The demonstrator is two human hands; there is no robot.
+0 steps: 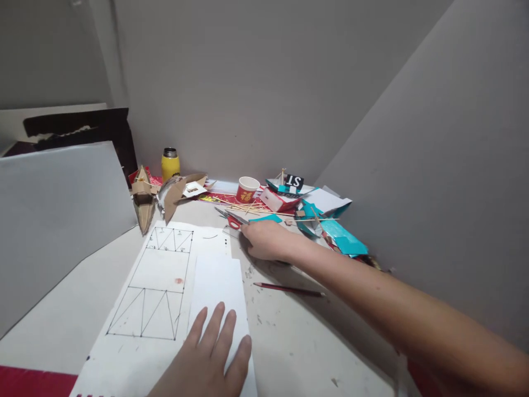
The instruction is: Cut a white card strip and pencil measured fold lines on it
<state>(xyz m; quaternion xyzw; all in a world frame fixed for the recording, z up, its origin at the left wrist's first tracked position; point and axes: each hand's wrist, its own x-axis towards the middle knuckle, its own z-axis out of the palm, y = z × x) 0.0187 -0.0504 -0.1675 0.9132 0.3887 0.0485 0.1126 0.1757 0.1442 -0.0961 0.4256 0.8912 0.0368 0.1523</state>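
Note:
My left hand (215,350) lies with fingers spread on a narrow white paper strip (219,284). Under that strip is a larger white sheet (161,267) with a ruled drawing of rectangles and triangles. Farther out, my right hand (266,240) is closed, its fingertips pointing down at the table. Right beside its fingers are red-handled scissors (233,222), blades pointing away to the left. A clear ruler (231,231) shows partly from under the same hand. Whatever those fingers grip is hidden. A dark red pencil (289,289) rests nearer to me.
Thin wooden sticks (250,208) lie before a red paper cup (248,190). Teal paper pieces (345,237) and a red-and-white box (279,199) crowd the right. Cardboard shapes (144,207) and a yellow bottle (170,164) stand back left; a large white board (61,209) leans at left.

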